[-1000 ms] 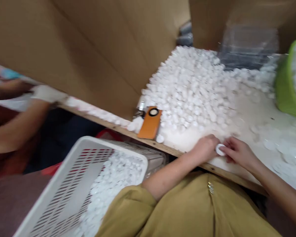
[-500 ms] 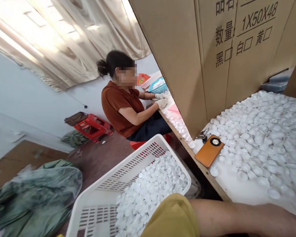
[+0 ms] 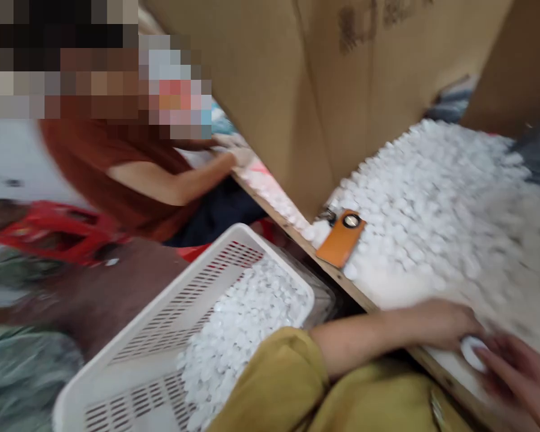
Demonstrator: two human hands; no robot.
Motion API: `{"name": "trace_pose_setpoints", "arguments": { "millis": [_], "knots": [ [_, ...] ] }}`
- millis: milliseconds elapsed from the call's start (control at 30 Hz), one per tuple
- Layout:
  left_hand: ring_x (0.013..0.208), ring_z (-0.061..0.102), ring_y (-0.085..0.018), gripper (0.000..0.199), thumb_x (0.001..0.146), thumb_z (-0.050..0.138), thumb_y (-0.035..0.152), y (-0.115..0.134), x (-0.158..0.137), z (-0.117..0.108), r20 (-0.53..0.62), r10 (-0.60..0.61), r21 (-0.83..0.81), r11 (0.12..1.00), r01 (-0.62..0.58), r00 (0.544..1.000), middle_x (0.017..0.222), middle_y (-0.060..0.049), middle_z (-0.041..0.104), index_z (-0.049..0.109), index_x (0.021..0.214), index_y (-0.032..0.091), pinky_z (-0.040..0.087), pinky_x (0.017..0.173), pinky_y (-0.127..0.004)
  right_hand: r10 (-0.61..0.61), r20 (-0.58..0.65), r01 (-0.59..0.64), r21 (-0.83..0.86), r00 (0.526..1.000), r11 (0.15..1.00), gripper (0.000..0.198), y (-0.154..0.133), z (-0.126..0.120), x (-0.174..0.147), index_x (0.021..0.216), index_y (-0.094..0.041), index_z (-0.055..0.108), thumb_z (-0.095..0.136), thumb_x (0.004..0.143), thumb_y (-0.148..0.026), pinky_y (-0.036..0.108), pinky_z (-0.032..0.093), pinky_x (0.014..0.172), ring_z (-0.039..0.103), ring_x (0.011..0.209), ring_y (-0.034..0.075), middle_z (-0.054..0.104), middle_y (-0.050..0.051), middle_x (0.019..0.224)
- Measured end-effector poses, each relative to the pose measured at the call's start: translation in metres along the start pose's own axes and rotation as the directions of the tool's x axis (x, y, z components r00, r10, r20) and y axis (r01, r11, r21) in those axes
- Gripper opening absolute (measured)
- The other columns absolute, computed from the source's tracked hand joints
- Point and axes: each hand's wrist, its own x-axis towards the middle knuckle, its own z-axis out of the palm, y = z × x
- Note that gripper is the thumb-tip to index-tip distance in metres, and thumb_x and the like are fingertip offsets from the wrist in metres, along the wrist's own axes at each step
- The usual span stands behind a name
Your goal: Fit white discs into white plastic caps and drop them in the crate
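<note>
At the table's near edge, my right hand (image 3: 517,375) is closed on a small white round piece (image 3: 473,353), with the thumb against its side. My left hand (image 3: 452,324) is right beside that piece, its back turned up. Its fingers bend downward and are mostly hidden, so whether it also grips the piece is unclear. Motion blurs both hands. Beyond them a wide heap of similar white pieces (image 3: 414,198) covers much of the table (image 3: 387,288).
A white slatted basket (image 3: 67,390), partly filled with white pieces, is at my left. An orange phone (image 3: 339,243) lies by the table edge beside a tall cardboard box (image 3: 270,90). Behind the box sits a co-worker (image 3: 148,180). A red stool (image 3: 67,231) is on the floor.
My view has swung right and down, so basket, phone and co-worker appear farther left. My right hand and the white piece have come into sight; my left hand now shows more fully.
</note>
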Motion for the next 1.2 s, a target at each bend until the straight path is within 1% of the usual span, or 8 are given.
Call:
{"name": "trace_pose_setpoints", "arguments": {
  "millis": [133,300,433,667,767,933,1067,1200],
  "knots": [
    [0.086,0.062,-0.018,0.015,0.084,0.058,0.026,-0.006,0.004,0.001,-0.027,-0.070,-0.022,0.997,0.070,0.997,0.092,-0.005,0.065,0.067,0.092,0.018,0.046,0.072,-0.025,0.074,-0.032,-0.069,0.149,0.997,0.986,0.055,-0.022,-0.001,-0.009,0.073,-0.022,0.047,0.075,0.060,-0.067,0.025,0.043,0.038,0.059,0.046,0.018,0.058,0.000,0.054],
    [0.078,0.060,-0.014,0.015,0.081,0.064,0.029,-0.007,0.011,-0.006,-0.015,-0.116,-0.066,0.991,0.115,0.993,0.089,-0.002,0.063,0.068,0.089,0.017,0.042,0.064,-0.022,0.054,-0.006,-0.050,0.265,0.999,0.963,0.053,-0.025,-0.010,0.001,0.077,-0.019,0.048,0.077,0.063,-0.062,0.021,0.043,0.038,0.060,0.047,0.015,0.060,-0.001,0.055],
    [0.075,0.058,-0.012,0.014,0.075,0.069,0.021,-0.002,0.010,-0.008,-0.007,-0.162,-0.062,0.985,0.161,0.987,0.088,-0.001,0.062,0.068,0.088,0.017,0.041,0.062,-0.021,0.031,-0.056,-0.010,0.350,0.998,0.937,0.052,-0.026,-0.021,-0.005,0.079,-0.018,0.049,0.079,0.063,-0.058,0.020,0.044,0.038,0.060,0.047,0.014,0.063,0.000,0.059],
    [0.074,0.058,-0.012,0.021,0.079,0.069,0.038,-0.003,0.011,-0.004,-0.028,-0.162,-0.135,0.978,0.157,0.986,0.085,-0.001,0.061,0.068,0.084,0.017,0.040,0.062,-0.021,0.078,-0.022,-0.070,0.259,0.997,0.963,0.047,-0.023,-0.009,-0.003,0.077,-0.019,0.048,0.076,0.065,-0.055,0.019,0.043,0.037,0.062,0.048,0.016,0.061,0.000,0.056],
    [0.076,0.058,-0.012,0.022,0.082,0.067,0.038,-0.001,0.008,-0.008,-0.005,-0.157,-0.120,0.981,0.155,0.988,0.087,-0.002,0.061,0.068,0.087,0.016,0.040,0.063,-0.021,0.097,0.001,-0.095,0.218,0.995,0.971,0.045,-0.023,-0.007,-0.001,0.077,-0.019,0.047,0.074,0.066,-0.053,0.019,0.040,0.036,0.061,0.046,0.016,0.061,0.000,0.055],
    [0.087,0.060,-0.015,0.038,0.077,0.072,0.042,0.004,0.004,-0.021,0.114,-0.089,-0.115,0.988,0.102,0.989,0.096,-0.004,0.062,0.066,0.104,0.016,0.043,0.071,-0.021,0.192,0.081,-0.202,0.149,0.978,0.968,0.047,-0.026,-0.014,0.002,0.076,-0.020,0.046,0.074,0.063,-0.056,0.019,0.039,0.036,0.059,0.044,0.015,0.062,0.001,0.056],
    [0.087,0.061,-0.017,0.035,0.082,0.066,0.045,0.005,0.013,-0.028,0.202,-0.168,-0.058,0.981,0.183,0.965,0.096,-0.004,0.065,0.064,0.101,0.016,0.041,0.069,-0.024,0.246,0.119,-0.257,0.089,0.962,0.962,0.046,-0.025,-0.016,0.006,0.077,-0.020,0.046,0.072,0.065,-0.056,0.021,0.041,0.038,0.060,0.046,0.015,0.064,0.003,0.058],
    [0.088,0.062,-0.019,0.035,0.076,0.070,0.042,0.004,0.022,-0.030,0.248,-0.186,-0.010,0.981,0.195,0.951,0.097,-0.004,0.067,0.060,0.098,0.017,0.039,0.065,-0.025,0.249,0.099,-0.257,0.072,0.963,0.964,0.035,-0.028,-0.014,0.009,0.077,-0.020,0.045,0.069,0.072,-0.044,0.020,0.039,0.037,0.058,0.043,0.014,0.063,0.002,0.057]
  ]
}}
